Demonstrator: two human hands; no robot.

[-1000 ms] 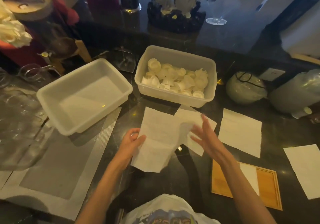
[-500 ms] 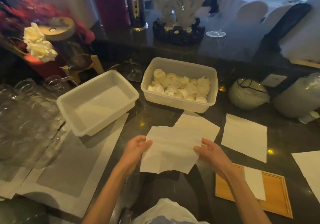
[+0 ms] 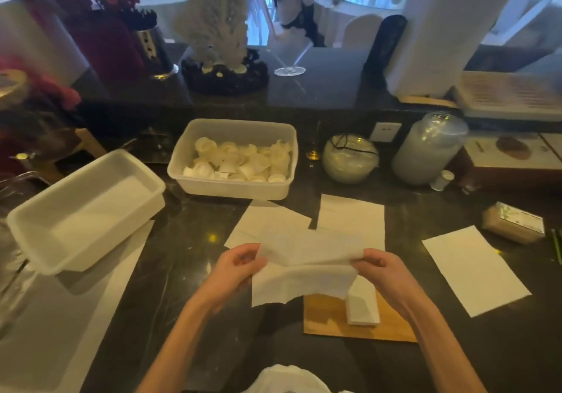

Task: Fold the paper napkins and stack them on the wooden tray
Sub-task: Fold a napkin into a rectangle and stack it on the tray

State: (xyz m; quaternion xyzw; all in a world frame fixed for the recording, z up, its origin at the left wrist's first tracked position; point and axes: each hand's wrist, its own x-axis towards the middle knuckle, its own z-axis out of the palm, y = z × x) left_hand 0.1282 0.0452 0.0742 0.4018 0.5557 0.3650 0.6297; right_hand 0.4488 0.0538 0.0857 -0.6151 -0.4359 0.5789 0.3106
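Observation:
I hold a white paper napkin (image 3: 307, 268) in the air over the dark counter, doubled over along its top edge. My left hand (image 3: 235, 269) pinches its left end and my right hand (image 3: 381, 274) pinches its right end. Below it, slightly right, lies the wooden tray (image 3: 325, 316) with a folded napkin (image 3: 362, 304) on it. Three flat napkins lie on the counter: one (image 3: 267, 222) behind my hands, one (image 3: 352, 219) to its right, one (image 3: 474, 269) at the far right.
An empty white plastic tub (image 3: 82, 210) sits at the left on a grey placemat (image 3: 60, 316). A second tub (image 3: 237, 158) holding several small white cups stands behind the napkins. A round glass jar (image 3: 349, 158), a tall jar (image 3: 425, 149) and a small packet (image 3: 514, 225) stand at the right.
The napkin went from hanging open in my hands to being folded over lengthwise, both hands now pinching its ends. My view has tilted up and the tray sits nearer the middle.

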